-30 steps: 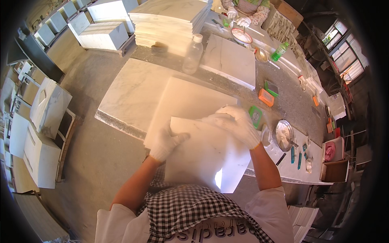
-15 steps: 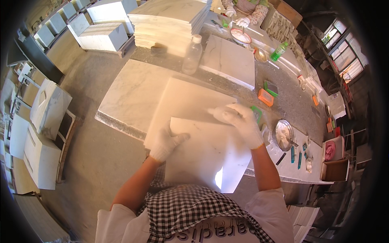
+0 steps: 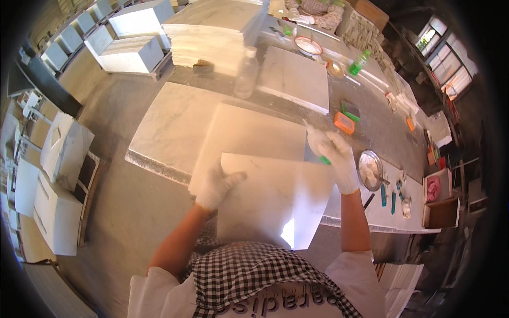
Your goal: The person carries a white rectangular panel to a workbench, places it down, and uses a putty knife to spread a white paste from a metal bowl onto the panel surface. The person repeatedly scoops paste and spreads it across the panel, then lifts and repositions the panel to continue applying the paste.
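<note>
My left hand (image 3: 216,185), in a white glove, grips the left edge of a polished white marble tile (image 3: 268,199), thumb on its face. That tile tilts toward my checked apron and reflects bright light near its lower right. In my gloved right hand (image 3: 340,161), closed, is a whitish thing with a thin pointed tip (image 3: 316,140); blur hides its exact kind. It is held beyond the tile's upper right corner, off the surface. Behind the held tile lies another pale tile (image 3: 254,127), overlapping a large veined slab (image 3: 172,124).
A metal bowl of white paste (image 3: 370,164) with a spreader stands at right, near teal-handled tools (image 3: 393,203). Orange (image 3: 344,123) and green blocks lie farther back. A clear bottle (image 3: 246,74) stands before a tall tile stack (image 3: 209,45). Across the bench a co-worker's gloved hands (image 3: 303,19) show.
My right hand has moved right with the whitish thing, away from the tile's upper edge, and its tip now points up. My left hand still grips the tile. The co-worker's hands have shifted.
</note>
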`<state>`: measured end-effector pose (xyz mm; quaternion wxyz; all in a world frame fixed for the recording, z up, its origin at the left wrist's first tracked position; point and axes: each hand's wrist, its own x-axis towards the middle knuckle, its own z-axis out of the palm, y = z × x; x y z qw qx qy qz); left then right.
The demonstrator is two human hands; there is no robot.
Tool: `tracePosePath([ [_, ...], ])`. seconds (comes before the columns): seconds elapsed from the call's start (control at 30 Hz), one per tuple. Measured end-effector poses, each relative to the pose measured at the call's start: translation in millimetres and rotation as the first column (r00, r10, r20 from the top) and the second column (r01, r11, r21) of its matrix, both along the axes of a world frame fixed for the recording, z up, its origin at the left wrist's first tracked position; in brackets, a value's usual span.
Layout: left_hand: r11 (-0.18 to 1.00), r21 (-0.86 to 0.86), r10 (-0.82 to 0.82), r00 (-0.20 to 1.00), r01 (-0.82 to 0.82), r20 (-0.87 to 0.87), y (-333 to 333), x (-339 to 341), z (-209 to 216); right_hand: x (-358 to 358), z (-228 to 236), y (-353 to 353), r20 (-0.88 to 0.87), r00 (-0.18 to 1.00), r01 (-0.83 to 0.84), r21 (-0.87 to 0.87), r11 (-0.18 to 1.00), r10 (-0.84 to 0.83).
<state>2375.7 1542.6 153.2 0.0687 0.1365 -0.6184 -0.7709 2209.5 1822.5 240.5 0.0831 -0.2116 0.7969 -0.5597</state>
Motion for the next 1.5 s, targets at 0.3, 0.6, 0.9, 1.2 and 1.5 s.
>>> tracePosePath([
  [0.3,0.939,-0.337,0.035,0.995,-0.064,-0.092,4,2,-5,-32,-40,67,0.077,0.953,0.297,-0.435,0.85,-0.293],
  [0.6,0.904,-0.335,0.242,0.964,-0.265,-0.11,-5,7,-45,-57,-58,177,-0.418,0.764,0.643,0.558,0.525,-0.492],
  [0.9,0.85,-0.44,0.285,0.955,-0.29,-0.08,-3,7,-41,-76,-103,236,-0.383,0.745,0.63,0.675,0.385,-0.546],
  [1.2,0.857,-0.4,0.314,0.945,-0.325,-0.094,2,6,-39,-33,-82,232,-0.259,0.784,0.501,0.801,0.328,-0.564],
  [1.5,0.862,-0.421,0.273,0.959,-0.281,-0.081,-3,8,-37,-17,-51,227,-0.207,0.778,0.502,0.772,0.389,-0.594],
])
